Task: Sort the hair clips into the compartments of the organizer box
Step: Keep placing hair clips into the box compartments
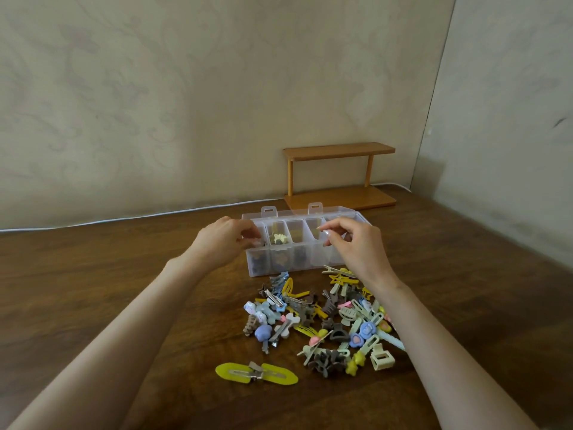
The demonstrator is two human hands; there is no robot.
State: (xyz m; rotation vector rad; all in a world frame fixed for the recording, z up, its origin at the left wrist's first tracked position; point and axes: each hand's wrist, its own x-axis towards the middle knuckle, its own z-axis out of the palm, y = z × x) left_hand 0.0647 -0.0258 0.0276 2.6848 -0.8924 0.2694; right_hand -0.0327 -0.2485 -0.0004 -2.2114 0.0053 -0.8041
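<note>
Yellow clip (256, 373) lies apart from pile (322, 321) (box (310, 259) beyond).

Dark wooden table (124, 274), grain showing, a soft sheen on it. Organizer box (297, 259): clear, smooth plastic. Hair clips (302, 308): plastic, some glossy, some matt, a few bare metal. Small shelf (339, 149): pale, smooth wood. Wall (186, 103): matt, patterned paper.

Organizer box (322, 259) clear; hair clips (310, 308) yellow, blue, brown, mint; table (124, 274) dark woodgrain; wall (186, 103) beige, faint floral
</note>
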